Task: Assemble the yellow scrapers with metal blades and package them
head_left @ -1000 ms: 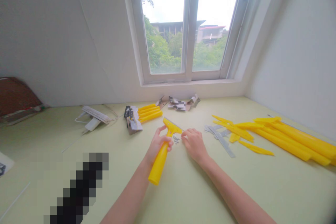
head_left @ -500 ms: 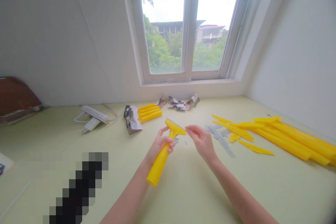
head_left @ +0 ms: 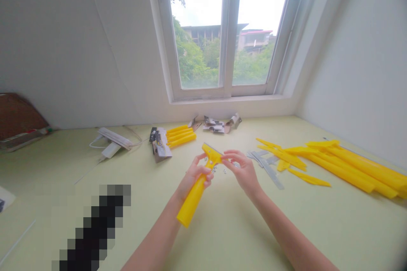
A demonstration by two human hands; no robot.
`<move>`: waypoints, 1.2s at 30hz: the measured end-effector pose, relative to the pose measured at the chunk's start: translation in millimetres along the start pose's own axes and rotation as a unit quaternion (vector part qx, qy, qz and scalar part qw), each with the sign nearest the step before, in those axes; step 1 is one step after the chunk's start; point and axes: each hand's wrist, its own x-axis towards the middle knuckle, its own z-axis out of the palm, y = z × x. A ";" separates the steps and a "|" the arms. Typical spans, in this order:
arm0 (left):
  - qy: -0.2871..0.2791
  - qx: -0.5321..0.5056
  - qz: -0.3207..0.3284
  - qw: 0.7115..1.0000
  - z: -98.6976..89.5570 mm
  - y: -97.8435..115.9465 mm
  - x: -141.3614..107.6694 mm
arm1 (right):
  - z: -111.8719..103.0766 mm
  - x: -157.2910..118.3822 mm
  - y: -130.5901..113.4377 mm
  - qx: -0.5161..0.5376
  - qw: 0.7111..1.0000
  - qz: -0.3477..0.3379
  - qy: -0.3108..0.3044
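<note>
My left hand [head_left: 194, 178] is wrapped round the neck of a yellow scraper [head_left: 190, 205], whose handle points down toward me and whose wide head is tilted up. A thin grey strip runs along the head's top edge. The fingers of my right hand [head_left: 243, 169] are pinched at the right end of the head; anything small between them is hidden. Several tiny metal parts [head_left: 224, 171] lie on the table just behind and between my hands.
On the pale green table [head_left: 229, 237], yellow handles [head_left: 181, 135] with printed cards lie back left, near a power strip [head_left: 115, 137]. Crumpled packaging [head_left: 214, 126] is under the window. Grey strips [head_left: 270, 171], flat yellow pieces [head_left: 310, 178] and long yellow handles [head_left: 346, 169] lie right.
My right hand has moved slightly left, and its fingertips now meet the right end of the scraper head. The scraper has turned a little in my left hand.
</note>
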 end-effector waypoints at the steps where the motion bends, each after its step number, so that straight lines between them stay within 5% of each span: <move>1: 0.000 0.000 -0.001 1.000 0.3 0.2 -0.2 | -0.3 0.0 0.0 0.004 1.000 0.003 0.002; 24: -0.005 -0.010 0.010 1.000 -2.1 0.5 0.1 | -3.1 4.7 4.6 0.068 0.996 0.047 -0.012; 29: 0.020 -0.023 0.030 0.999 -6.5 0.5 3.0 | -19.5 8.7 20.7 -0.173 0.984 0.017 0.030; 32: 0.036 -0.016 0.035 0.999 -7.9 1.2 4.4 | -27.3 7.5 32.0 -0.319 0.948 -0.002 -0.010; 36: 0.052 -0.004 0.034 0.998 -7.9 2.2 5.2 | -26.8 4.0 38.9 -0.369 0.927 0.009 -0.069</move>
